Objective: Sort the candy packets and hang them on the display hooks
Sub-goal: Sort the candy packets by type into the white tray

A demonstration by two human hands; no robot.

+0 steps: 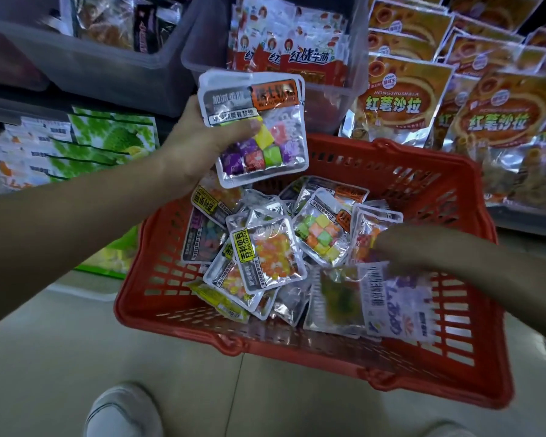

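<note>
While my left hand grips a small stack of candy packets above the red basket, thumb pressed across the front, my right hand reaches into the loose packets heaped inside; blur hides whether it holds anything. Snack bags stand on the shelf behind.

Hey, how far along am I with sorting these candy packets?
Early on. Done: a small stack of cube-candy packets is gathered in your left hand. In hand: your right hand reaches into the red basket, too blurred to tell its grip. Left: the mixed pile in the basket needs sorting, and no hooks or hung candy packets are in view.
</note>
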